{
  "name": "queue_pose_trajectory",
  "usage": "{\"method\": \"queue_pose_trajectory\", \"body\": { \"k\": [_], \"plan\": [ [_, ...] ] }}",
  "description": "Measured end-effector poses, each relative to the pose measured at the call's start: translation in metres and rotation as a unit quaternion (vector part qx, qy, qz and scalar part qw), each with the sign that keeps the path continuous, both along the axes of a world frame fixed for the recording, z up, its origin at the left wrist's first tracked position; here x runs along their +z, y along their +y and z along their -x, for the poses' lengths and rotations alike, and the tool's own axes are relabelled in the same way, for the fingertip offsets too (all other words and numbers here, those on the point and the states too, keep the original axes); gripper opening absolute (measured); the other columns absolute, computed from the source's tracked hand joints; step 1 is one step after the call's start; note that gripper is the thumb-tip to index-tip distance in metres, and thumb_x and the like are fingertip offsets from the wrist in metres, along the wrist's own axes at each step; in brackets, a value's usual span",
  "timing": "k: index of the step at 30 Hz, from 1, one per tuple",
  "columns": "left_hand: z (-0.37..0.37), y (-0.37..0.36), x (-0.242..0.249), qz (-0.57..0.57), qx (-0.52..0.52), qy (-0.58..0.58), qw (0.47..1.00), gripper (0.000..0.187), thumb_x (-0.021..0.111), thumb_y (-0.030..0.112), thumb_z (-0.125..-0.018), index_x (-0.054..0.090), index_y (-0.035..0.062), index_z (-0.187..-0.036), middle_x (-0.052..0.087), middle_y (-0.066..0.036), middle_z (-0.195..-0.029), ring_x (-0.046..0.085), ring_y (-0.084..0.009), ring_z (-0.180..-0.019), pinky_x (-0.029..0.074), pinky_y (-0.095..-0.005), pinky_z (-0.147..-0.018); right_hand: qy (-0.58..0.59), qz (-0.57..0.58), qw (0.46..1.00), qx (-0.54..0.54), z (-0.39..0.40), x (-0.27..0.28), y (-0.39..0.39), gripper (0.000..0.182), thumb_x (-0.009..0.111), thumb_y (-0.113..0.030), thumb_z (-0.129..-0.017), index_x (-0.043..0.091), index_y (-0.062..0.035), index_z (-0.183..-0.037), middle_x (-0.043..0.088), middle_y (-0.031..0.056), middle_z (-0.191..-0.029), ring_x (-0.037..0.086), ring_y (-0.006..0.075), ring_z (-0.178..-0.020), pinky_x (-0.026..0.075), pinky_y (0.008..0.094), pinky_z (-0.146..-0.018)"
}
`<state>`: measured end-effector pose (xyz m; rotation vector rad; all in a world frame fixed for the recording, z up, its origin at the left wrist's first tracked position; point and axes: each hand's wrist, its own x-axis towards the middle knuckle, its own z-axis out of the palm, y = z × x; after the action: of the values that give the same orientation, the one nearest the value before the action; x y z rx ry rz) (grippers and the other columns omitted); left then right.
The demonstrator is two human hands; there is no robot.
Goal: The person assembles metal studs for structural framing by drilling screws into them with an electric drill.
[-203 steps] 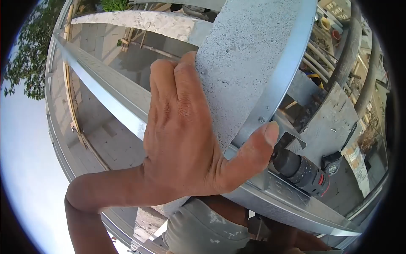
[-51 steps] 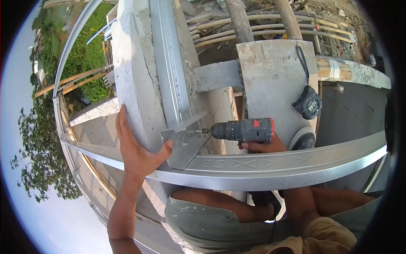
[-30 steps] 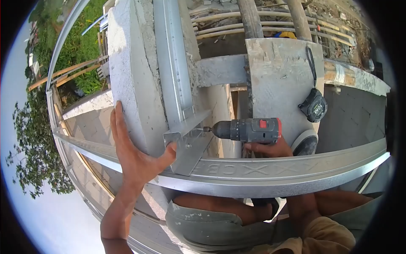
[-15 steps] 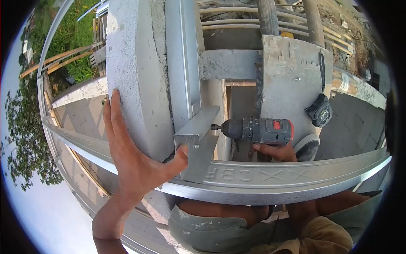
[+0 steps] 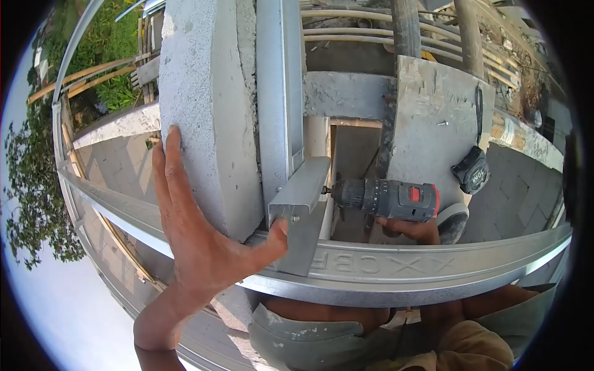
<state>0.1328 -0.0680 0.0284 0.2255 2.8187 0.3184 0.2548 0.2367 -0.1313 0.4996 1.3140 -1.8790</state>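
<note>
My left hand [image 5: 201, 247] is spread wide, its fingers laid along the side of the concrete beam [image 5: 189, 93]. Its thumb presses against the end of a short galvanized metal bracket [image 5: 300, 188], near a small screw [image 5: 295, 217]. My right hand [image 5: 411, 229] is wrapped around the grip of a cordless drill [image 5: 387, 198], mostly hidden behind the long steel channel [image 5: 396, 263]. The drill lies level, pointing left, and the tip of its bit is at the bracket's right edge. An upright-running metal stud [image 5: 275, 93] meets the bracket beside the concrete.
A tape measure [image 5: 471, 170] and a loose screw [image 5: 442, 123] rest on a grey board [image 5: 433, 111] at right. A shoe [image 5: 455, 222] shows behind the drill. Wooden poles [image 5: 405, 28] stand at the top. Openings drop to a paved floor [image 5: 513, 185] far below.
The view has shifted slightly, so the beam, bracket and drill sit a little further right. The drill's bit now meets the bracket's edge more closely. My left thumb stays on the bracket.
</note>
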Motion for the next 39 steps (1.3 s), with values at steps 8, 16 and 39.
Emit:
{"method": "queue_pose_trajectory", "body": {
  "k": [8,16,39],
  "plan": [
    [-0.002,-0.001,-0.003,-0.01,-0.002,0.004,1.0,0.118,0.076,0.054,-0.068,0.015,-0.0037,-0.15,0.031,-0.03,-0.141,0.039,-0.043,-0.13,0.036,-0.0557,-0.103,-0.055,0.039,0.998,0.016,0.001,-0.003,0.007,0.034,0.077,-0.004,-0.075,0.065,-0.0028,-0.107,0.067,0.0005,-0.087,0.058,0.0088,-0.071,0.049,0.0267,-0.063],
    [-0.001,0.0,-0.002,0.006,0.002,-0.003,1.0,0.117,0.075,0.055,-0.069,0.015,-0.004,-0.15,0.03,-0.03,-0.142,0.038,-0.0438,-0.131,0.036,-0.0559,-0.103,0.001,0.067,0.994,-0.085,-0.009,-0.01,-0.014,0.031,0.082,-0.008,-0.077,0.066,-0.0058,-0.103,0.065,-0.0023,-0.081,0.057,0.0074,-0.07,0.046,0.0255,-0.06],
    [-0.005,0.002,-0.004,0.0,0.009,0.026,1.0,0.116,0.075,0.057,-0.067,0.019,0.0009,-0.152,0.033,-0.026,-0.143,0.039,-0.0412,-0.132,0.036,-0.0547,-0.105,0.074,0.036,0.992,-0.092,0.007,-0.004,0.001,0.064,0.078,-0.041,-0.083,0.053,0.0007,-0.124,0.066,0.0124,-0.101,0.067,0.0205,-0.091,0.057,0.0368,-0.077]
  ]
}}
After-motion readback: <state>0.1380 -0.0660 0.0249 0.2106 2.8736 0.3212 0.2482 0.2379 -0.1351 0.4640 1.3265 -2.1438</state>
